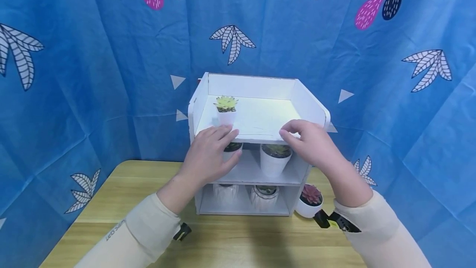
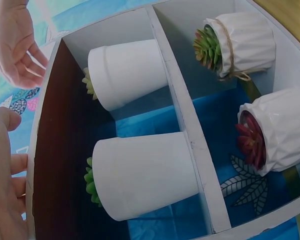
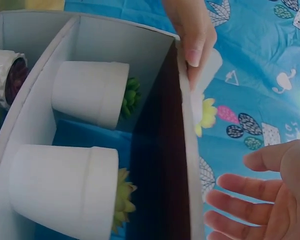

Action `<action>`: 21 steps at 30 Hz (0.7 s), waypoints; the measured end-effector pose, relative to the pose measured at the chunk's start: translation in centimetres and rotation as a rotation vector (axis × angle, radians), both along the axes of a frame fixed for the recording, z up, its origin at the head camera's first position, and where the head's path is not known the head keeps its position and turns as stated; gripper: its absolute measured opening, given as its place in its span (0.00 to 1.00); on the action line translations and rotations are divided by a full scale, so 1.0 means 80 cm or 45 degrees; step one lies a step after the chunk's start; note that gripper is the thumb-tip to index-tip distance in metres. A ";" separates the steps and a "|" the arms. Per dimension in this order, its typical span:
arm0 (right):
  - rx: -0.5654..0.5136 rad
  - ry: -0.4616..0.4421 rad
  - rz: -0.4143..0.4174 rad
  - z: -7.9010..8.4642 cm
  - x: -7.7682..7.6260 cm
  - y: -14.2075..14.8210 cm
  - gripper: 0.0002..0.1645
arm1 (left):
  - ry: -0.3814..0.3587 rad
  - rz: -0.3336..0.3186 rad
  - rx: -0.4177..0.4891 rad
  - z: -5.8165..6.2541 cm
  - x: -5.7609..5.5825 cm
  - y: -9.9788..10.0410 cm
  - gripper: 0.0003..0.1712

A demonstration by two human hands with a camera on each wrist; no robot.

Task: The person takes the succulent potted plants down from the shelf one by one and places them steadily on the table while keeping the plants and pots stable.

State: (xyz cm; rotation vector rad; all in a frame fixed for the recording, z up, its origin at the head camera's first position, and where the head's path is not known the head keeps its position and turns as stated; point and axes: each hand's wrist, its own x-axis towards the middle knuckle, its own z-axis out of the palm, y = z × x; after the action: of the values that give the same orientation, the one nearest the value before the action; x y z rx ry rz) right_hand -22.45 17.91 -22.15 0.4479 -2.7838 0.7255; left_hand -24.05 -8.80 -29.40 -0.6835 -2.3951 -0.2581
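A small white pot with a yellow-green succulent (image 1: pixel 226 109) stands at the left of the white shelf unit's top (image 1: pixel 260 115). My left hand (image 1: pixel 210 154) is at the front edge below this pot, fingers extended at its base and thumb lower, in front of the edge. In the right wrist view, the left hand (image 3: pixel 194 32) overlaps the board's edge beside the pot. Over the right part of the top, my right hand (image 1: pixel 310 139) has loosely bent fingers and holds nothing. Its fingers spread apart in the right wrist view, away from the yellow-green succulent (image 3: pixel 206 116).
Two plain white pots (image 1: pixel 273 164) with succulents occupy the middle shelf. Two textured white pots (image 1: pixel 265 197) sit on the bottom shelf. A white pot with a red succulent (image 1: pixel 310 201) stands on the wooden table (image 1: pixel 148 202), right of the unit. A blue patterned cloth (image 1: pixel 130 73) hangs behind.
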 end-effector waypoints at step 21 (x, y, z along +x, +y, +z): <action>-0.068 0.087 -0.061 -0.036 -0.023 0.003 0.23 | 0.019 0.010 0.002 -0.004 0.000 0.004 0.32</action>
State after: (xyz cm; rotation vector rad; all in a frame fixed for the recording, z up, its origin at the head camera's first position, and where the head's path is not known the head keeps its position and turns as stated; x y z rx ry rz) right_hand -24.28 18.14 -25.00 0.3871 -2.6953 0.7569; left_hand -24.06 -8.50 -29.69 -0.6735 -2.3824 -0.2504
